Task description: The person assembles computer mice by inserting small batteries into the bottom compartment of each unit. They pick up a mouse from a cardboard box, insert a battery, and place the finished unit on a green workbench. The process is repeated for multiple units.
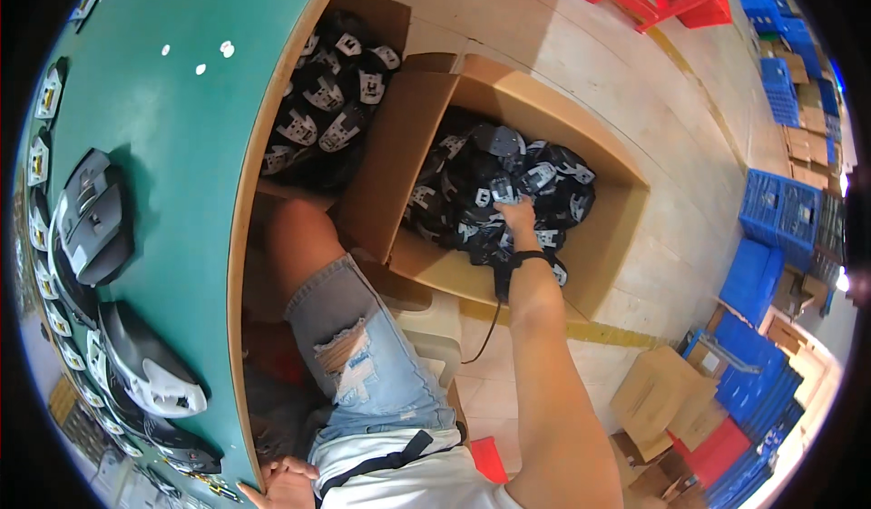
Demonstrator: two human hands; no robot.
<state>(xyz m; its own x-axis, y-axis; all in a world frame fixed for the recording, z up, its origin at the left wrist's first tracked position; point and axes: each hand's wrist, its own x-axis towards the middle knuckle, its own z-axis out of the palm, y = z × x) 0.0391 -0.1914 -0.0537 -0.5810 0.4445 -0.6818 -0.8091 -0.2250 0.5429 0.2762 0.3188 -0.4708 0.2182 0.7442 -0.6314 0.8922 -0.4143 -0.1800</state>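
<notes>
Two hands show: your right hand (pixel 517 214) grips a black plastic part (pixel 502 191) in the cardboard box (pixel 544 110); your left hand (pixel 283 484), half cut off, rests loosely on the green table (pixel 181 128) edge.

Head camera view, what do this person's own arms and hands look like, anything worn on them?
Both arms are bare, with no sleeves and no gloves. The right hand has a black band around its wrist. The left hand shows bare fingers and no rings that I can make out.
</notes>
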